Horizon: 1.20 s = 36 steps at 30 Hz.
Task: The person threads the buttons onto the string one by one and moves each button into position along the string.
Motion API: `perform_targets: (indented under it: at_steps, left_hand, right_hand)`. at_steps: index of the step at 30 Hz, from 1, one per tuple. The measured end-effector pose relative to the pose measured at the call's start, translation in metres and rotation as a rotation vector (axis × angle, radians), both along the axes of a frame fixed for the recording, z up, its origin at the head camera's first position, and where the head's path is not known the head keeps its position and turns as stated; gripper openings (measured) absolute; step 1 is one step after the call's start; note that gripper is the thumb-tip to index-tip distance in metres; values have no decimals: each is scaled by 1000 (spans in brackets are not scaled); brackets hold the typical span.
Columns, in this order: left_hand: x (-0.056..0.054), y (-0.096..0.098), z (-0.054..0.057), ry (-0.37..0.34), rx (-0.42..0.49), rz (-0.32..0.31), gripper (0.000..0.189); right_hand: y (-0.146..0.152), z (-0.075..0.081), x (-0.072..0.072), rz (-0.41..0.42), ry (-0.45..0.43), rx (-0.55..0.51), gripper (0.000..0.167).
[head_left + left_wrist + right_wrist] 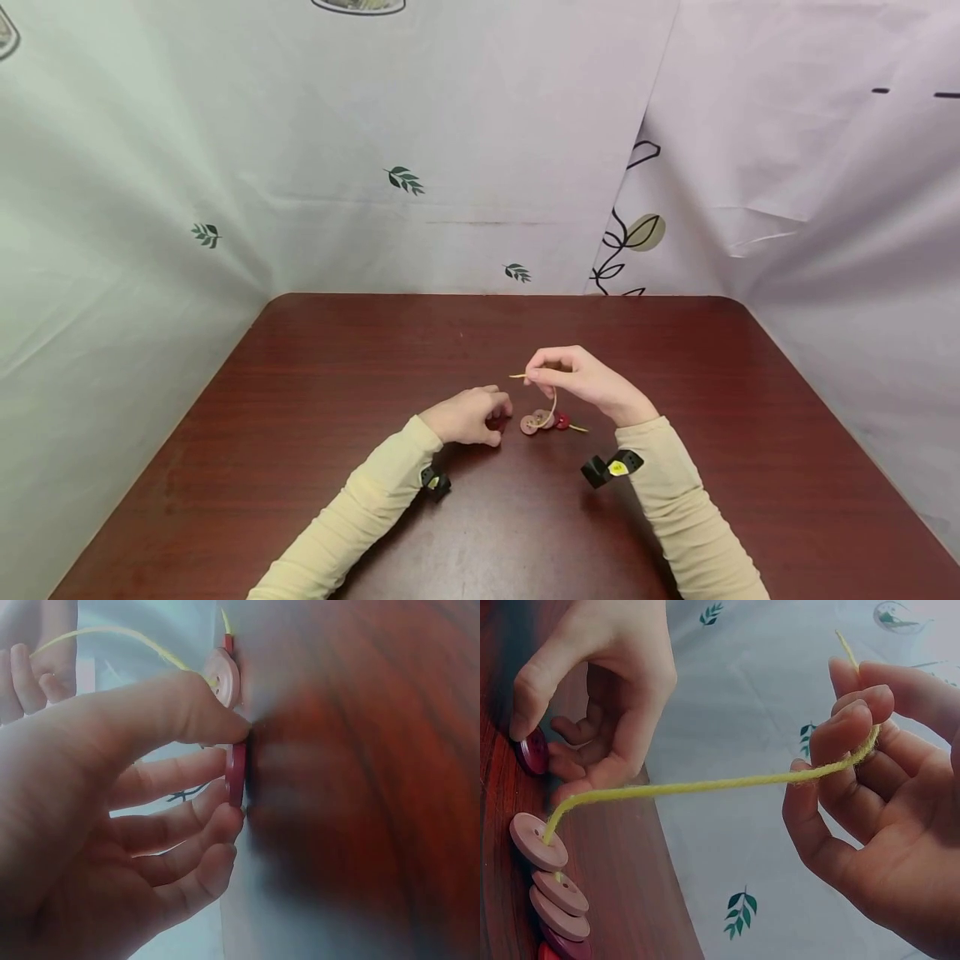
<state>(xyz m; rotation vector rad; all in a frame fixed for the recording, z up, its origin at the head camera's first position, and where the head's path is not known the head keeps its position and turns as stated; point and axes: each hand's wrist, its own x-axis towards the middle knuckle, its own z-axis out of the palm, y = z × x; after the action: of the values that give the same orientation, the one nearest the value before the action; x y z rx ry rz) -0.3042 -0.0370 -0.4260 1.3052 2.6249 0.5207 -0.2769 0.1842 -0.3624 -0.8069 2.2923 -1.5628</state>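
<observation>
My left hand (468, 415) is low over the table, its thumb and fingers pinching the edges of a dark red button (532, 752) at the tabletop. Above the table to the right, my right hand (581, 379) pinches a yellow string (705, 786) near its end, and a short tip sticks out past the fingertips. From there the string runs down through a hole in a pink button (529, 834). More pink buttons (559, 911), a dark one and a red button (562, 421) lie overlapping in a row on it. The string's other end pokes out beyond the red button.
The dark reddish-brown wooden table (337, 358) has rounded far corners. White cloth (465, 108) with leaf drawings hangs behind it and along both sides. Black wrist cameras (597, 472) are strapped over the cream sleeves (375, 492).
</observation>
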Motion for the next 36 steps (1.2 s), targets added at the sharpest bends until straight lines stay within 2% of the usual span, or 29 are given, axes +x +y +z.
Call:
perform_targets:
  at_steps: [13,22,29,36]
  left_hand:
    - [-1,-2,2,-34,8,-3,33]
    - [1,-3,7,-26,-49,73,22]
    - [0,-4,7,-31,-60,85,22]
    - [-1,-4,6,-17,-11,86,23]
  right_hand:
    - [0,-1,0,14,4,3,15]
    - [0,-2,-2,13,9,22,15]
    - [-1,-3,-1,8,1,35,16]
    - [-1,-4,0,-5,-5,55,17]
